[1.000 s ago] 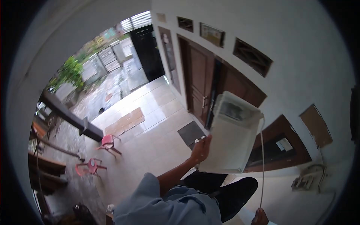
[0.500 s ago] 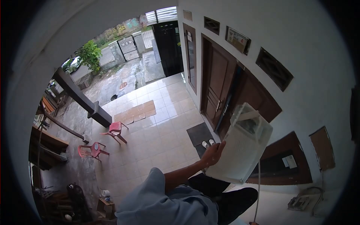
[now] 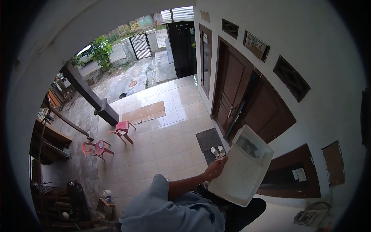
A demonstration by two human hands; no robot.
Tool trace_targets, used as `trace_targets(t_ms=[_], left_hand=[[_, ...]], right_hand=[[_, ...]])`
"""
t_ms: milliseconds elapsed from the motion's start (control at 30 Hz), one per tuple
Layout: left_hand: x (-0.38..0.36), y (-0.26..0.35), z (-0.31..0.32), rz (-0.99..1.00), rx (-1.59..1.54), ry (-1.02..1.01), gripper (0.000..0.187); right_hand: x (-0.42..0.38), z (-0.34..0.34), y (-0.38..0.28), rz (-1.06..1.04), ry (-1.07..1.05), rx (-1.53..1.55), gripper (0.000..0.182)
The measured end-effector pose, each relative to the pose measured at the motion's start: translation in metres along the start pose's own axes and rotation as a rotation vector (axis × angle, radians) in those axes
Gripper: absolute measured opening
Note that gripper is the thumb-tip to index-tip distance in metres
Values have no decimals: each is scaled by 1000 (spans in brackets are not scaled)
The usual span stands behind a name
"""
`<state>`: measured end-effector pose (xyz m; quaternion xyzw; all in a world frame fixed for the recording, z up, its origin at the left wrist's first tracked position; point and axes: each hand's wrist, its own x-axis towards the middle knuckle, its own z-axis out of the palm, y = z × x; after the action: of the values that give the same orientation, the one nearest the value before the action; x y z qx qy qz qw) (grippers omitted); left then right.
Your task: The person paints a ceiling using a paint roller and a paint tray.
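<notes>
The white tray point(image 3: 241, 170) lies directly to the right of the left hand point(image 3: 216, 169), whose fingers are closed around its near long side; any fingertips beneath it are hidden. Its long axis slants from the double door point(image 3: 235, 89) end down toward the person's dark trousers point(image 3: 247, 214), the grey-stained hollow at the far end and the ribbed slope nearer the body. The left hand is the nearer one, touching the tray. The right hand cannot be made out, so the state of its fingers cannot be told. Beyond the left hand, white slippers point(image 3: 217, 150) rest on a dark mat point(image 3: 206, 137).

Half a second earlier, a thin pole crossed in front of the tray; now none shows there. The tray's inside is seen more squarely, and its lower end now overlaps the trousers.
</notes>
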<state>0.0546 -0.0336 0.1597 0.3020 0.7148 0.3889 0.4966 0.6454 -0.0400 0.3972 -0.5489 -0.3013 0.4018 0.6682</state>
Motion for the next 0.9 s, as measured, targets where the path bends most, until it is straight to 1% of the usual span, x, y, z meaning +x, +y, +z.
trace_targets(t_ms=[33,100,200,267,333,400,467,500,533,600,667,733,767,800,833,900], left_hand=[[-4,2,-1,8,4,3,77],[-3,1,-2,14,17,-14,76],[0,-4,-1,5,35,-53,75],[-1,-2,1,5,39,-46,75],[-7,6,-1,8,38,-52,75],[-6,7,-1,13,46,-63,74],[-2,3,-1,15,60,-70,74],[-2,6,-1,5,71,-73,74],[-4,10,-3,-9,83,-77,74],[-4,11,-2,-17,97,-82,74],[0,6,1,-7,94,-77,74],[-4,7,2,5,90,-66,75],[-4,8,2,14,90,-59,76],[-3,6,2,-9,96,-73,76],[0,3,2,-30,100,-87,77],[3,-1,2,-39,92,-97,78]], right_hand=[[2,21,-7,-138,62,-90,42],[4,57,-12,-317,120,-211,43],[10,89,6,-475,171,-327,46],[16,98,37,-531,204,-367,48],[27,89,82,-607,201,-438,50],[68,38,139,-825,107,-750,63],[92,20,174,-975,176,-797,66],[97,17,180,-1051,208,-820,68],[90,24,167,-908,185,-739,67],[47,73,98,-619,148,-578,66],[42,91,42,-572,219,-595,69],[42,95,7,-633,112,-647,64],[41,95,1,-663,59,-670,61],[57,80,8,-429,153,-613,57],[70,64,25,-423,206,-621,57],[92,38,101,-672,225,-724,57]])
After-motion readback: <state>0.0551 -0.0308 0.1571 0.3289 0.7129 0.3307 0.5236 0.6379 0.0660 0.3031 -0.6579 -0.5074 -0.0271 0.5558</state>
